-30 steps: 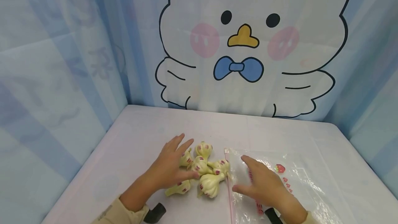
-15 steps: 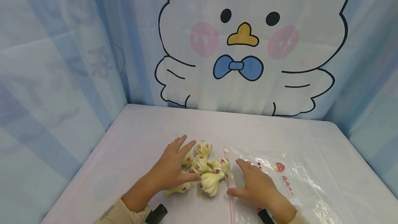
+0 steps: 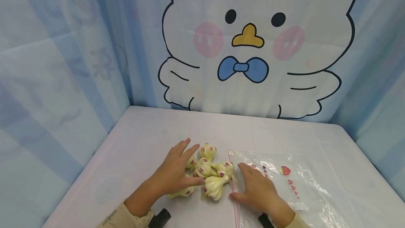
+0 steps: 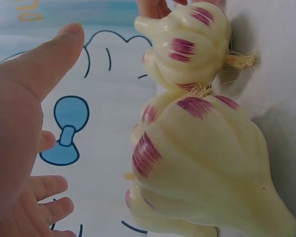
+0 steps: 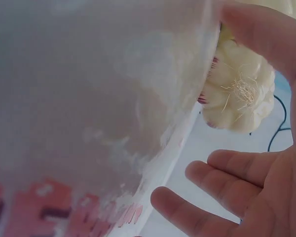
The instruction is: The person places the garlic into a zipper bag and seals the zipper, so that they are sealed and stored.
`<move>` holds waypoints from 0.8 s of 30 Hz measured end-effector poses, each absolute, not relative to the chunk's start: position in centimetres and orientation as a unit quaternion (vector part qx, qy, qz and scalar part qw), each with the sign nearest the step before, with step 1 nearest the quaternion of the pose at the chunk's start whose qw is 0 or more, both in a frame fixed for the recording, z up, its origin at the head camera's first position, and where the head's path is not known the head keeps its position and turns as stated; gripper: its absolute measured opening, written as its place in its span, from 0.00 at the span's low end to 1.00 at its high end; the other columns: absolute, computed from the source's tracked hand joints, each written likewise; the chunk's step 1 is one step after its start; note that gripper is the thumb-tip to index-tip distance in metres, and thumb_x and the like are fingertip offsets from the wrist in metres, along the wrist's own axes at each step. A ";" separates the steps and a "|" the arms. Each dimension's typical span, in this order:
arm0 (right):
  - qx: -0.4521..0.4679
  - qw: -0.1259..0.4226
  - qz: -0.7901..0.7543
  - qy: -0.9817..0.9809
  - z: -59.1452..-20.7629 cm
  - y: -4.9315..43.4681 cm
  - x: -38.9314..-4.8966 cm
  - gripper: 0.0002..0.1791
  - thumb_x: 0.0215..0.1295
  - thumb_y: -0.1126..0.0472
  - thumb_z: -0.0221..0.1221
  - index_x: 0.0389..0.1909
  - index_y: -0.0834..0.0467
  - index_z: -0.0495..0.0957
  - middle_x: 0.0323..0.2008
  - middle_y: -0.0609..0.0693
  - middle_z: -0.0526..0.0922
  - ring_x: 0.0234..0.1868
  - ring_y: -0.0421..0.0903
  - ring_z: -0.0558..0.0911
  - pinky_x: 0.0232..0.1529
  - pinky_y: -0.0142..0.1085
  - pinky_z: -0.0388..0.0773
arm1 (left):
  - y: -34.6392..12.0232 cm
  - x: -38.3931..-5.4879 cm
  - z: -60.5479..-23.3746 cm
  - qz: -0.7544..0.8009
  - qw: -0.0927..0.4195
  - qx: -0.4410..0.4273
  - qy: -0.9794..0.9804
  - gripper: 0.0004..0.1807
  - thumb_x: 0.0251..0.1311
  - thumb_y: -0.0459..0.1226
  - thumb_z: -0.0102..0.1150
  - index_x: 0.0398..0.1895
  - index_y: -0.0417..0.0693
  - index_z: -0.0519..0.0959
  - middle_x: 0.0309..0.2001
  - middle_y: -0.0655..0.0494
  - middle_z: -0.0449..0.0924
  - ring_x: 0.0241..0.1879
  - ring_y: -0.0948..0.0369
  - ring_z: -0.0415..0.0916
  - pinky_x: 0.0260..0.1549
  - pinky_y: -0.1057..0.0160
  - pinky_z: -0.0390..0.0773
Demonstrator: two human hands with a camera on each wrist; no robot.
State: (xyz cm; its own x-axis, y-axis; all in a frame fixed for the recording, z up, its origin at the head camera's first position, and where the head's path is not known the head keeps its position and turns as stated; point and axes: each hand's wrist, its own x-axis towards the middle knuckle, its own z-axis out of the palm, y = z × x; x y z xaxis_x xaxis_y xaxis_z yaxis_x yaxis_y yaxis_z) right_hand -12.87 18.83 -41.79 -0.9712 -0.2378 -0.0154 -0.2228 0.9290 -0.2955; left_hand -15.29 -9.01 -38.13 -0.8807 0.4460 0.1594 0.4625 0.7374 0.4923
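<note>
Several pale garlic bulbs (image 3: 214, 187) with painted-looking purple streaks lie clustered on the table. My left hand (image 3: 172, 173) hovers at their left side, fingers spread, partly hiding some of them. In the left wrist view, two large bulbs (image 4: 202, 153) stand apart from the thumb and hold nothing between them and it. My right hand (image 3: 257, 189) is over the left edge of a clear plastic bag (image 3: 319, 192) with red prints, its fingers loosely extended towards the cluster. In the right wrist view a rooted bulb (image 5: 241, 91) shows beyond the bag's edge; whether the thumb touches the bag I cannot tell.
The bag lies flat on the white table (image 3: 148, 129), its pink-edged side beside the garlic. A curtain (image 3: 63, 80) with a cartoon bird surrounds the table's left, back and right. Black wrist devices (image 3: 159, 217) sit near both sleeves.
My right hand has moved left across the bag, closer to the garlic. My left hand has shifted slightly right. The bulbs and the bag have stayed in place.
</note>
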 end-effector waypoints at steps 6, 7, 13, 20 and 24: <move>-0.110 0.032 -0.140 0.984 -42.0 18.7 -12.9 0.55 0.46 0.33 0.71 0.68 0.64 0.67 0.64 0.61 0.73 0.62 0.62 0.73 0.52 0.62 0.74 | -9.0 -15.3 -38.2 -0.263 0.020 -0.244 -0.933 0.53 0.48 0.59 0.75 0.76 0.50 0.63 0.76 0.39 0.52 0.74 0.41 0.49 0.65 0.35 0.57; -0.109 0.033 -0.137 0.984 -42.1 18.6 -12.9 0.55 0.47 0.33 0.72 0.68 0.65 0.67 0.65 0.61 0.72 0.62 0.62 0.73 0.52 0.62 0.74 | -9.0 -15.3 -38.2 -0.263 0.020 -0.244 -0.933 0.53 0.48 0.59 0.75 0.76 0.50 0.63 0.76 0.39 0.52 0.74 0.41 0.49 0.65 0.35 0.57; -0.104 0.032 -0.130 0.985 -42.4 18.3 -13.0 0.47 0.50 0.44 0.70 0.67 0.64 0.67 0.64 0.60 0.72 0.61 0.61 0.74 0.48 0.62 0.76 | -9.1 -15.3 -38.4 -0.261 0.026 -0.245 -0.933 0.53 0.48 0.59 0.75 0.75 0.48 0.63 0.75 0.38 0.53 0.74 0.40 0.49 0.66 0.35 0.56; -0.099 0.004 -0.147 0.984 -42.3 18.5 -12.9 0.38 0.47 0.55 0.64 0.63 0.63 0.71 0.60 0.58 0.76 0.57 0.59 0.77 0.45 0.58 0.78 | -9.2 -15.3 -38.5 -0.262 0.035 -0.249 -0.932 0.55 0.48 0.59 0.75 0.76 0.49 0.62 0.75 0.38 0.53 0.74 0.41 0.49 0.66 0.35 0.56; -0.098 0.009 -0.149 0.984 -42.2 18.7 -12.9 0.37 0.48 0.58 0.63 0.63 0.65 0.71 0.60 0.59 0.76 0.57 0.59 0.77 0.49 0.57 0.77 | -9.1 -15.3 -38.5 -0.259 0.032 -0.251 -0.932 0.54 0.48 0.59 0.75 0.76 0.49 0.62 0.75 0.38 0.53 0.74 0.41 0.50 0.66 0.35 0.56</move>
